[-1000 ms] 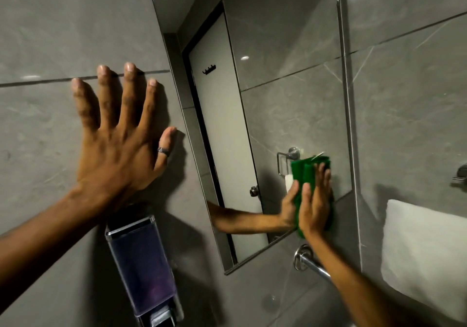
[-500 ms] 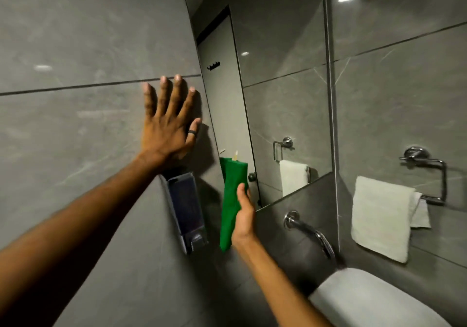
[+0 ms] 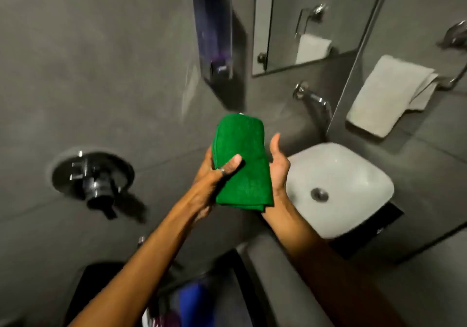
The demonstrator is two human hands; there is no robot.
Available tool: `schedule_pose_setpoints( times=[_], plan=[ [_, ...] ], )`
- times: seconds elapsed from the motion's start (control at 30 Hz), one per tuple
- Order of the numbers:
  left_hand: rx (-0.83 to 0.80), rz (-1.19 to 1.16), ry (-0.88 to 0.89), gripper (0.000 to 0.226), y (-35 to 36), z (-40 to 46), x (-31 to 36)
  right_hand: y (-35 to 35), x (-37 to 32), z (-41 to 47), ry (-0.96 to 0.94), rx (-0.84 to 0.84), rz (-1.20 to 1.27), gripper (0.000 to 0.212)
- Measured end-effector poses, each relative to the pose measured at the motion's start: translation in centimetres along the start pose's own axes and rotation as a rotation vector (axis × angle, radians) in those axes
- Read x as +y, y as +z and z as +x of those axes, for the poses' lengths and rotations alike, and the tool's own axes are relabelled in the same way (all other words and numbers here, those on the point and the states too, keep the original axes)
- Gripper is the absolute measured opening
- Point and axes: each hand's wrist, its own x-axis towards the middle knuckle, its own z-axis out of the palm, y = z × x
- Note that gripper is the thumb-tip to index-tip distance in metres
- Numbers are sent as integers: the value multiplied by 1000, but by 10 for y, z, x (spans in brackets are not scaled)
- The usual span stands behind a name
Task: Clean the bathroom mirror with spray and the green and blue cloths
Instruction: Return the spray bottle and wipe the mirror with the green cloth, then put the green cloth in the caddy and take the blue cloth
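Note:
The folded green cloth (image 3: 242, 162) is held in front of me, below the mirror (image 3: 310, 21), which hangs at the top of the view. My left hand (image 3: 214, 175) grips the cloth's left edge, thumb pressed on top. Under the cloth's right side lies my right hand (image 3: 276, 167), palm up with its thumb raised. A blurred blue shape (image 3: 192, 299), possibly the blue cloth, sits near the bottom edge between my forearms. I cannot make out a spray bottle.
A soap dispenser (image 3: 213, 31) hangs on the grey tiled wall left of the mirror. A chrome tap (image 3: 313, 98) juts out above the white basin (image 3: 338, 190). A pale towel (image 3: 386, 96) hangs on a rail at right. A dark round wall fitting (image 3: 93, 177) is at left.
My left hand left the wall and came down onto the cloth. My right hand brought the cloth away from the mirror to chest height. The view tilted downward toward the basin.

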Motion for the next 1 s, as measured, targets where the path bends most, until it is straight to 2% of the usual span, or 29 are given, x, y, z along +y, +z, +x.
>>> schedule_pose_setpoints(
  times=[0.03,0.1,0.17,0.2,0.27,0.43,0.57,0.67,0.73,0.83,0.93,1.0],
  plan=[
    [-61,-162,-145,84,-13,-11,-19,-12,13,-3,28,25,-24,82],
    [-83,-294,-334,55,-35,-34,-59,-39,44,-10,124,107,-57,65],
    [61,-248,-457,29,-57,-58,-103,-76,81,-14,266,164,-139,50],
    [133,-204,-502,24,-63,-65,-121,-93,89,-15,297,199,-214,42],
    [258,-212,-590,24,-77,-86,-167,-136,117,-16,332,295,-383,33],
    [541,-248,-781,50,-97,-129,-300,-240,194,-27,555,507,-813,46],
    [761,-342,-794,56,-109,-139,-387,-307,248,-23,619,562,-956,70],
    [862,-356,-798,57,-123,-134,-434,-343,279,-10,638,570,-989,70],
    [857,-328,-783,54,-134,-126,-454,-359,293,1,613,568,-1030,67],
    [869,-165,-791,49,-156,-117,-471,-384,308,13,590,539,-1205,63],
    [964,375,-831,46,-184,-126,-470,-398,311,9,595,550,-1452,69],
    [1024,622,-878,48,-201,-136,-469,-400,316,-1,554,497,-1533,68]
  ],
)
